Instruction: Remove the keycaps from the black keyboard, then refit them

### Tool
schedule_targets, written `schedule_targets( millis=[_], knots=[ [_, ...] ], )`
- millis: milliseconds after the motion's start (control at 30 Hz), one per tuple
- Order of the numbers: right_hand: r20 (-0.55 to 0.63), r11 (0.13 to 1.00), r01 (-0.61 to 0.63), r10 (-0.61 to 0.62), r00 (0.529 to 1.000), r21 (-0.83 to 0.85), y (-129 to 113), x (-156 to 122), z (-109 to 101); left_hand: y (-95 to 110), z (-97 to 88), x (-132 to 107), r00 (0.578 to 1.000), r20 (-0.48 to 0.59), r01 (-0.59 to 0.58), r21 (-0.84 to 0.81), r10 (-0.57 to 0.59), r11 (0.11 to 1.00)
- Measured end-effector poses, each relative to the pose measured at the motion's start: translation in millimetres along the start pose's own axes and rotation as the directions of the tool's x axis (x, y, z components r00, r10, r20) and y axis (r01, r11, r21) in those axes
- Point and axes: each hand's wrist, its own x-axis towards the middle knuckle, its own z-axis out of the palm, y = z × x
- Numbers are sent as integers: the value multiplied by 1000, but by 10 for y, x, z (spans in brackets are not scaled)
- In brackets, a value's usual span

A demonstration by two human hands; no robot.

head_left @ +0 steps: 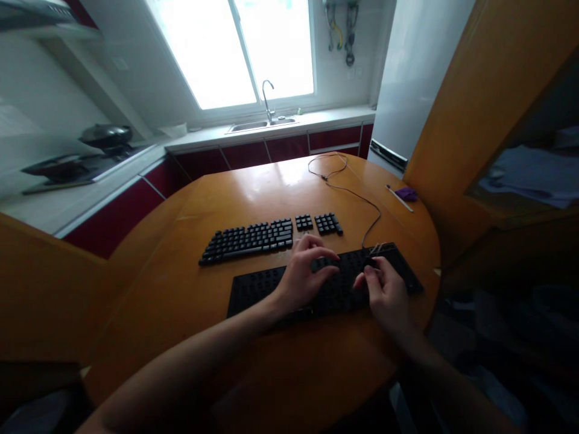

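Observation:
A black keyboard base [257,284], stripped of its keycaps, lies on the table near me. Over its middle is my left hand [304,270], thumb and fingers apart in a loose curve with nothing seen between them. My right hand [383,288] is above the right part of the base, its fingers pinched around a small black piece [370,262] whose exact kind I cannot make out. Behind the base, black keycaps sit in rows: a large block [253,238], a small group [303,222] and a number-pad group [328,223]. Thin wire-like prongs [379,248] show beside the right fingers.
A cable [379,211] runs from the base across the wooden table [190,217] to a loop at the back. A white stick [401,199] and a purple cloth [406,193] lie at the right edge. Beyond are a sink [253,126], a stove and a fridge [414,78].

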Motion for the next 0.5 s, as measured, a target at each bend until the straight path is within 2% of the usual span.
schedule_targets(
  millis=[100,233,333,500],
  knots=[
    [-29,1000,17,-16,999,20,-4,-5,-4,-304,-73,256,994,-80,96,220,-80,971],
    [-20,999,43,-43,999,13,-11,-13,2,-646,-51,514,986,-13,156,390,-164,907],
    [-22,998,56,-56,998,8,21,-16,3,-769,1,590,982,6,166,428,-187,888],
    [-23,999,51,-50,998,21,71,-19,-13,-856,53,611,979,28,168,440,-200,882]
  ],
)
